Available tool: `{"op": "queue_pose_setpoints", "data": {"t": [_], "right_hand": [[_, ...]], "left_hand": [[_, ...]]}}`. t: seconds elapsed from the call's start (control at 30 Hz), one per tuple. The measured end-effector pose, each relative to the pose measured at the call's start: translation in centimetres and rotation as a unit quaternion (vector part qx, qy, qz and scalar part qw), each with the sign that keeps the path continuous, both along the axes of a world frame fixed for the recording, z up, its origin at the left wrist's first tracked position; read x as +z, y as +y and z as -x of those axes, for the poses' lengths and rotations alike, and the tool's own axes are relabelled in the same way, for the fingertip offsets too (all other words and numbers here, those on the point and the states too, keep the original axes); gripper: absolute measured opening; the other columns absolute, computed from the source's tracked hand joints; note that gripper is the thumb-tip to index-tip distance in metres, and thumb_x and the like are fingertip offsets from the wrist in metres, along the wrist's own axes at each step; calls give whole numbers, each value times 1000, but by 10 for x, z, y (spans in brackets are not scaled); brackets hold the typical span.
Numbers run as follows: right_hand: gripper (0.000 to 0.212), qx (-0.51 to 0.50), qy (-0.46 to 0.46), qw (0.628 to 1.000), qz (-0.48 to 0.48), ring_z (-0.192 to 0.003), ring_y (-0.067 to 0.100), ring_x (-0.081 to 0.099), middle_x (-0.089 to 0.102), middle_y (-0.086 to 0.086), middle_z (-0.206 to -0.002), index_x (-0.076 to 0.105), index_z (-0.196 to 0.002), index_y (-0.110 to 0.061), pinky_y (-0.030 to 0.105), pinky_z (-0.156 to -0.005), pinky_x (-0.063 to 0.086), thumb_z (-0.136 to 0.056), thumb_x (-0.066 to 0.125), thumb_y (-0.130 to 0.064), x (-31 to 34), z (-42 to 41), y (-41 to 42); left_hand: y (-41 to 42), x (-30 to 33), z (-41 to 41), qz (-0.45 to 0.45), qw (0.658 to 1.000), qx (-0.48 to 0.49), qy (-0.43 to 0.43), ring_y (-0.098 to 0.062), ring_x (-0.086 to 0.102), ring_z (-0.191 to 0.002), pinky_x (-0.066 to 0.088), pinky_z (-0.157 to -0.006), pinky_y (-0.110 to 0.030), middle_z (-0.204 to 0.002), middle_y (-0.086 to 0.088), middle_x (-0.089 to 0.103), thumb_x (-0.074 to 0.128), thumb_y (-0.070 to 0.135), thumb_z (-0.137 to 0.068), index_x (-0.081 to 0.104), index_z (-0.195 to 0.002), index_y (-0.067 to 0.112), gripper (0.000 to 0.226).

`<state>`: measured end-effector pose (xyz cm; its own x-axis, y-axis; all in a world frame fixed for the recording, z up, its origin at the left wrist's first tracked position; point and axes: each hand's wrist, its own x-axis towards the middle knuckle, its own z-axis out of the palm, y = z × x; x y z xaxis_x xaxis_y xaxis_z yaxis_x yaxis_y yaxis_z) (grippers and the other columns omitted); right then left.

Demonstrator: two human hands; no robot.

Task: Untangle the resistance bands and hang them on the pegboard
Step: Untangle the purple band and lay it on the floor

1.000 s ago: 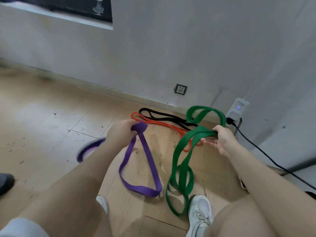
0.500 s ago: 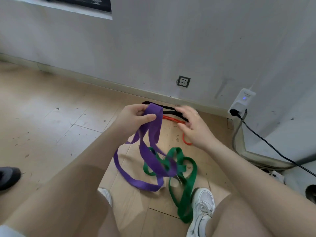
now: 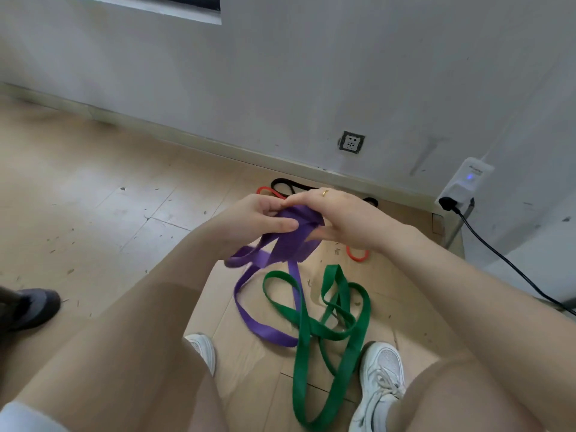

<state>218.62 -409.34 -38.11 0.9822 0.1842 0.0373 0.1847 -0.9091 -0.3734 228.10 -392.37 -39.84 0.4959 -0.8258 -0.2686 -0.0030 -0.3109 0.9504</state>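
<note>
above the wooden floor [image 3: 93, 213], left hand [image 3: 249, 219] and right hand [image 3: 346, 219] both grip the purple band [image 3: 290, 241].

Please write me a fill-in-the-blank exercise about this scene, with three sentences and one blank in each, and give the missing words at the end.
1. Both hands, the left hand and the right hand, hold the ____ band.
2. The green band lies on the ____, held by no hand.
3. The right hand wears a ____ on one finger.

Missing words: purple; floor; ring
</note>
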Motion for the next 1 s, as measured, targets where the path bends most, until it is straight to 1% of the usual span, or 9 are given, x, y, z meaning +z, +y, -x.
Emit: {"op": "queue_pose_setpoints", "data": {"t": [0.13,0.23,0.33,0.4,0.47,0.63,0.83,0.93,1.0], "right_hand": [[36,-58,5,997,-42,-91,20,54,60,2,-103,51,-112,-23,40,-82,46,-80,66,-28,4,-1,-3],[26,-87,-6,995,-39,-80,21,54,62,0,-90,53,-102,-21,43,-75,49,-81,66,-30,4,-1,-6],[24,-147,-49,987,-42,-80,20,57,62,-3,-88,54,-98,-22,41,-73,51,-82,64,-36,10,-1,-12],[21,-185,-74,978,-59,-80,20,59,61,-2,-87,51,-95,-23,39,-73,52,-84,64,-36,12,-1,-15],[20,-190,-90,976,-56,-76,18,59,61,-2,-84,47,-92,-25,36,-70,52,-86,62,-37,13,-1,-11],[22,-187,-97,973,-91,-72,19,54,59,-1,-83,45,-89,-26,37,-71,49,-84,65,-33,23,-5,-5],[27,-223,-120,966,-41,-72,21,56,60,0,-80,46,-88,-21,36,-64,50,-84,62,-42,21,-5,2],[27,-255,-97,960,-61,-74,22,61,63,0,-81,49,-92,-20,44,-68,55,-85,62,-43,16,-4,1],[26,-267,-91,955,-93,-73,21,61,63,-2,-78,51,-91,-19,44,-69,55,-84,64,-41,14,-5,0]], "left_hand": [[2,3,-4,17,999,33,-14,-9,66,-74,50,-65,-17,-90,-2,71,64,8,-84,60,-109,12,26],[4,0,-4,-13,998,-2,-54,-12,66,-80,51,-70,-23,-91,2,70,70,8,-79,56,-106,19,33],[1,-4,3,-25,996,2,-86,-18,66,-84,58,-70,-30,-95,-1,66,76,9,-74,48,-102,23,42],[-2,-6,9,-14,991,24,-129,-20,66,-88,58,-72,-32,-97,-3,66,76,14,-74,45,-95,27,40],[-4,-6,13,8,988,47,-150,-21,66,-87,57,-66,-29,-96,-6,65,74,17,-76,44,-89,28,35],[-8,1,17,84,990,91,-68,-24,64,-79,53,-66,-32,-88,-9,63,68,16,-82,49,-87,18,19],[-13,3,26,146,970,182,-65,-35,65,-81,53,-72,-44,-89,-18,64,69,17,-82,48,-79,22,22],[-13,3,31,135,975,172,-47,-22,61,-74,53,-70,-36,-81,-6,63,63,18,-86,53,-80,21,12],[-12,6,32,138,978,154,13,-14,60,-75,52,-71,-31,-78,0,63,54,16,-92,59,-83,19,11]]}}
